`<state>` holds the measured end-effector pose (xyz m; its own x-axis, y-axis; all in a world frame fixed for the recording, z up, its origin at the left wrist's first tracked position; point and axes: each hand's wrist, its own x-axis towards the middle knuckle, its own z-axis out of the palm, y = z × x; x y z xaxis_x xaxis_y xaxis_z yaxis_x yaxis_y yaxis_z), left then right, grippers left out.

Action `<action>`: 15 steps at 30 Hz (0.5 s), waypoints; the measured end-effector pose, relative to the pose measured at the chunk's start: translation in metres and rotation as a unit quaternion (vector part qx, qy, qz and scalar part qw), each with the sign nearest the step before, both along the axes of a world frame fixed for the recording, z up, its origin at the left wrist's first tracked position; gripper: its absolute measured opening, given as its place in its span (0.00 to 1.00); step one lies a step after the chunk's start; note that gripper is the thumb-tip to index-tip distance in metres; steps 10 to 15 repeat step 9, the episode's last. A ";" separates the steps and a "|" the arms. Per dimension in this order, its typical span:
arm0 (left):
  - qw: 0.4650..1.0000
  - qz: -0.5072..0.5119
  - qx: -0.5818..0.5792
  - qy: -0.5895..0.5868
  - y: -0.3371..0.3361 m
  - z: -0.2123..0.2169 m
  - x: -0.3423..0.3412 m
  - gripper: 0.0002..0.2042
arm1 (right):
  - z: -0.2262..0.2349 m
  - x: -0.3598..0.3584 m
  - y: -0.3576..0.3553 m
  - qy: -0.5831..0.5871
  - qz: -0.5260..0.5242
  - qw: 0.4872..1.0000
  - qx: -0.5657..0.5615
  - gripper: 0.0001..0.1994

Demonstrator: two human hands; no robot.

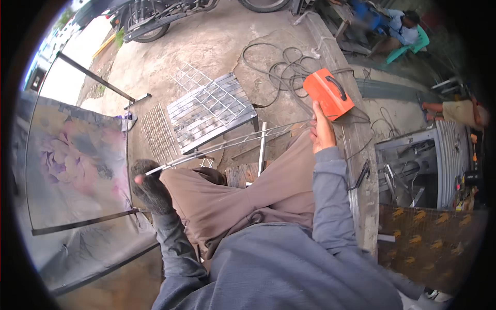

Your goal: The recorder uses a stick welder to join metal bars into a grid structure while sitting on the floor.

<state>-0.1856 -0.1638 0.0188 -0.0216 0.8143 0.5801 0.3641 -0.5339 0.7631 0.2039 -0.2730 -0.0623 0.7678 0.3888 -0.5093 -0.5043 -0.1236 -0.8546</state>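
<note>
My left hand (150, 188), in a dark worn glove, grips the near end of a frame of thin metal rods (227, 142) beside my left knee. The rods run up and right across my knees toward my bare right hand (323, 132), which rests on my right knee and holds their far end. Just beyond the right hand sits an orange welding machine (328, 93) with a black handle. A metal wire grid panel (209, 108) lies on the concrete in front of my knees.
Black cables (281, 70) coil on the concrete by the welder. A flowered sheet on a dark frame (77, 160) stands at left. Metal parts fill a bin (408, 170) at right. A motorbike (155, 20) is parked far back; other people sit at the upper right.
</note>
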 end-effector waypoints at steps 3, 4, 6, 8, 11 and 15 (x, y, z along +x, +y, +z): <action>0.990 -0.088 0.079 0.079 -0.021 0.024 -0.008 0.36 | -0.021 0.008 -0.005 0.115 0.015 0.993 -0.008 0.26; 0.980 -0.147 0.112 0.077 -0.027 0.028 -0.015 0.34 | -0.028 0.009 -0.008 0.165 -0.007 0.985 0.053 0.26; 0.963 -0.211 0.150 0.078 -0.042 0.040 -0.014 0.31 | -0.031 0.013 -0.022 0.215 -0.027 0.964 0.154 0.24; 0.953 -0.247 0.158 0.080 -0.057 0.049 -0.013 0.28 | -0.029 0.017 -0.030 0.202 -0.032 0.966 0.160 0.24; 0.951 -0.254 0.158 0.078 -0.055 0.048 -0.011 0.28 | -0.027 0.019 -0.033 0.190 -0.027 0.967 0.166 0.23; 0.951 -0.254 0.158 0.078 -0.055 0.048 -0.011 0.28 | -0.027 0.019 -0.033 0.190 -0.027 0.967 0.166 0.23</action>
